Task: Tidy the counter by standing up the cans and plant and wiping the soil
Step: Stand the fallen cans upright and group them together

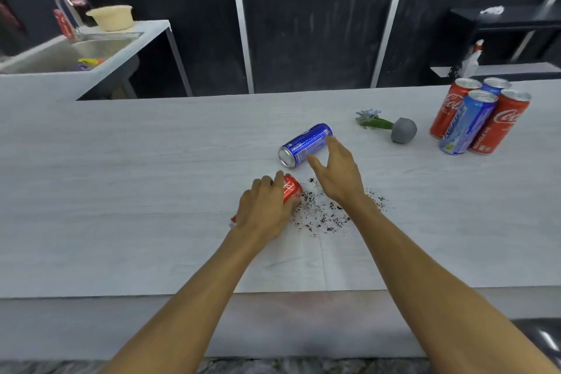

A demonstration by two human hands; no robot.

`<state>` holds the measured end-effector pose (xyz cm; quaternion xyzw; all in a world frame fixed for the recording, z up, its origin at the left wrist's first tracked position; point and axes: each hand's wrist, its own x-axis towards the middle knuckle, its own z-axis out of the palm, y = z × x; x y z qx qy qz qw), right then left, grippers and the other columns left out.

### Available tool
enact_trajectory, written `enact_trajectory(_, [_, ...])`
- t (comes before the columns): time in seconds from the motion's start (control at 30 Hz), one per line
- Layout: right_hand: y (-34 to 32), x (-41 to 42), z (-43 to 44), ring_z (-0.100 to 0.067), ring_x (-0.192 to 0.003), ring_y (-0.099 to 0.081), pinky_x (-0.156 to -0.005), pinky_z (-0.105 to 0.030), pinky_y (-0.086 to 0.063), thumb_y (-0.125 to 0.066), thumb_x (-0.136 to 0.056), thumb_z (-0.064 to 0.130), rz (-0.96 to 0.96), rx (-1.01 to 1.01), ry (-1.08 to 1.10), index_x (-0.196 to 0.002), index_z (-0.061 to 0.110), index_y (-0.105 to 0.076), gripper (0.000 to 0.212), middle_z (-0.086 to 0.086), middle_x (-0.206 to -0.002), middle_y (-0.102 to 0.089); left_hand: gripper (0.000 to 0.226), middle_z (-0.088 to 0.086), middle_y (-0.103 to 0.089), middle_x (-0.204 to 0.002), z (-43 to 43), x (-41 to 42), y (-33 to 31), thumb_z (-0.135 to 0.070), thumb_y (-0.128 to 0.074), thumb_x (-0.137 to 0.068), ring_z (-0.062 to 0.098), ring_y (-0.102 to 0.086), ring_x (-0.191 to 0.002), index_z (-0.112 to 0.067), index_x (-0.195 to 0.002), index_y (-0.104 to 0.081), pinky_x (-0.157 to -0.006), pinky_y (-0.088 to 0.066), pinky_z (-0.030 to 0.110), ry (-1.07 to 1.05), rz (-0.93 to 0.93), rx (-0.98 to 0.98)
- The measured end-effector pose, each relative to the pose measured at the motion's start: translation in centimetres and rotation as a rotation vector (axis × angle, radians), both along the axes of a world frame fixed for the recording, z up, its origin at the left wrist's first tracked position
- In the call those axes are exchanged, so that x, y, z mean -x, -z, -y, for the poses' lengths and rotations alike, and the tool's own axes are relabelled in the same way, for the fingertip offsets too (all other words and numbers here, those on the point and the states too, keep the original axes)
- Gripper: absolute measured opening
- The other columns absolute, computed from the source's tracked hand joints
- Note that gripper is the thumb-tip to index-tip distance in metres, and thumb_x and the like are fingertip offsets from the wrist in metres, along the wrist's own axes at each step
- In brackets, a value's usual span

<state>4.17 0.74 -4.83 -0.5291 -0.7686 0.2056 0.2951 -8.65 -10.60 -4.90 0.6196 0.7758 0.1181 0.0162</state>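
Note:
A red can [292, 187] lies on its side on the white counter [121, 176], and my left hand [264, 209] is closed over it from above. Just beyond, a blue can [305, 144] lies on its side too. My right hand [337, 173] hovers at that can's near side with fingers spread, thumb and forefinger close to it but not closed. Dark soil [321, 212] is scattered on the counter under and between my wrists. A small plant with a grey round pot [403, 130] lies tipped over, its flower pointing left.
Several cans [479, 115], red and blue, stand upright in a cluster at the counter's far right. A sink [60, 55] with a cream bowl [111, 17] is at the far left. A black shelf [504, 30] stands behind the counter at right.

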Motion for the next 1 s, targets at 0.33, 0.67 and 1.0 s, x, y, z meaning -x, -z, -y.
enact_trajectory(0.33, [0.1,3.4,-3.9,-0.032,-0.133,-0.038,-0.102,-0.046,-0.039,-0.047,-0.090,0.059,0.026,0.116,0.130,-0.146,0.006,-0.024,0.080,-0.015,-0.149,-0.036,0.065,0.013,-0.051,-0.129,-4.5,4.3,-1.8,-0.053,-0.049,-0.093,0.027,-0.048,-0.116,-0.017,-0.143,-0.031,-0.088,-0.045,0.039,-0.110,0.140,-0.147])
enact_trajectory(0.67, [1.1,6.3,-7.8,-0.034,-0.132,-0.033,-0.106,-0.051,-0.026,-0.041,-0.079,0.076,0.117,0.330,0.400,-0.145,0.002,-0.023,0.101,-0.018,-0.143,-0.039,0.063,0.011,-0.050,-0.127,-10.0,6.6,-0.6,-0.052,-0.052,-0.091,0.027,-0.047,-0.115,-0.019,-0.141,-0.034,-0.088,-0.047,0.040,-0.159,0.237,-0.203])
enact_trajectory(1.0, [1.2,8.3,-10.2,-0.032,-0.125,-0.040,-0.100,-0.048,-0.033,-0.055,-0.075,0.069,0.039,0.455,0.510,-0.141,0.000,-0.025,0.100,-0.017,-0.138,-0.039,0.064,0.005,-0.042,-0.137,-11.1,7.4,-0.1,-0.057,-0.051,-0.090,0.029,-0.054,-0.112,-0.026,-0.142,-0.030,-0.087,-0.046,0.044,-0.229,0.323,-0.280])
